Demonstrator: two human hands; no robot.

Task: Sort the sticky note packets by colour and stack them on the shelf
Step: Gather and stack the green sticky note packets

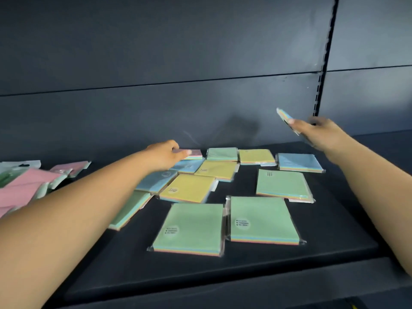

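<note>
Right, from the head camera, both arms are stretched out over the dark shelf (223,270), and the sorting is clearly unfinished, with packets lying mixed across it. The left hand (166,152) reaches to the back row, its fingers on the pink-topped packet (193,153) beside the back panel; whether it has actually gripped that packet or only touches it I cannot tell. The right hand (321,133) is lifted off the shelf, blurred, pinching a tilted packet (285,118) with a blue face showing, well above the others. My read is that each hand is collecting one packet for its colour pile. To do this well, the left hand should draw the pink one clear before lifting, so the blue packet (186,166) just in front of it stays put, and the right hand should lay its packet squarely on the blue packet at the far right (298,161), edges matched, since the plastic wrap looks slippery. Now the count of packets lying loose: four with green tops fully in view, plus a fifth green one (131,208) half hidden under the left forearm; three yellow; three blue on the shelf and one in the air; one pink at the back. Off to the left sits a jumble of pink packets (26,184), too overlapped to count.
</note>
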